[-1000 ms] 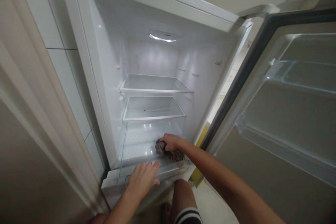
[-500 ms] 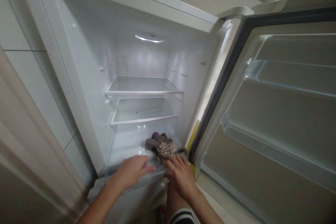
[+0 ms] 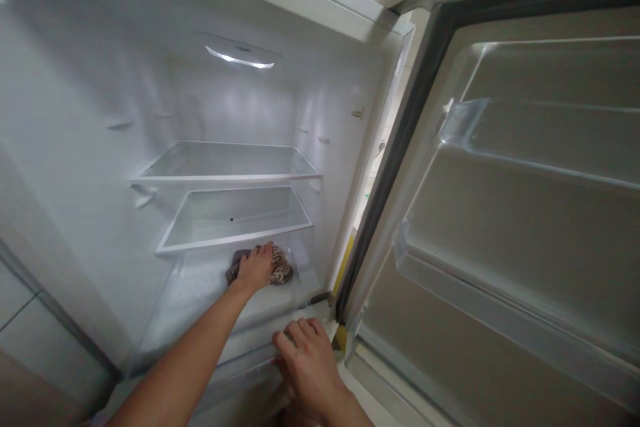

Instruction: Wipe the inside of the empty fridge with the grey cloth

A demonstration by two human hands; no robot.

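My left hand reaches into the fridge with its palm down and fingers curled over a bunched brown cloth. The cloth has a cream pattern on its right part and plain, darker folds on the left. It lies on the bottom of a clear drawer, below the shelves. Nearer to me, my right hand has its fingers bent over the front edge of this drawer at the right. Its thumb and fingertips are partly hidden.
Two glass shelves with white rims, an upper shelf and a lower shelf, sit above the drawer. The fridge door stands wide open on the right, with clear door bins. A lit lamp is at the top.
My left hand has moved forward from the drawer's front onto the cloth. The cloth now lies farther back in the drawer. My right hand has left the cloth for the front edge. The view is closer.
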